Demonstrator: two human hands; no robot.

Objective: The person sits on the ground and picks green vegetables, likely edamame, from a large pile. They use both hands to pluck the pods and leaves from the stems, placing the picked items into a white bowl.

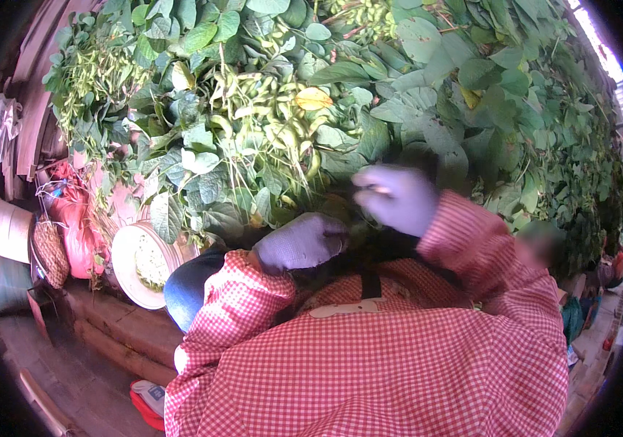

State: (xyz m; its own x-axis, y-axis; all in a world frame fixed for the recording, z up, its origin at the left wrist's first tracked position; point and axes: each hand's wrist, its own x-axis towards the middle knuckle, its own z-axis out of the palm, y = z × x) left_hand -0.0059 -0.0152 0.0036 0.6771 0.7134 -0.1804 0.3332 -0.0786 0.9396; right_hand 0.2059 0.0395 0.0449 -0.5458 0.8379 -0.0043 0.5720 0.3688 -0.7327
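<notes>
My left hand point(300, 243), in a pale purple knit glove, is curled low in front of my lap. Its fingers are turned away, so any stem inside them is hidden. To its right and slightly higher is my gloved right hand point(399, 199), blurred, with thumb and fingers bent close together; whether something small is between them is unclear. Both are at the near edge of a big heap of soybean plants point(415, 109). Just beyond the left hand, clusters of plump green soybean pods point(273, 120) hang among stems and leaves. A yellow leaf point(313, 99) lies on the pods.
Left of my knee, a white plastic bucket point(123, 267) holds small pale green pieces, probably beans or pods. Farther left are a red plastic bag point(77, 235), a woven basket point(50, 254) and another white bucket point(8, 229). Wooden boards point(38, 120) lean behind them.
</notes>
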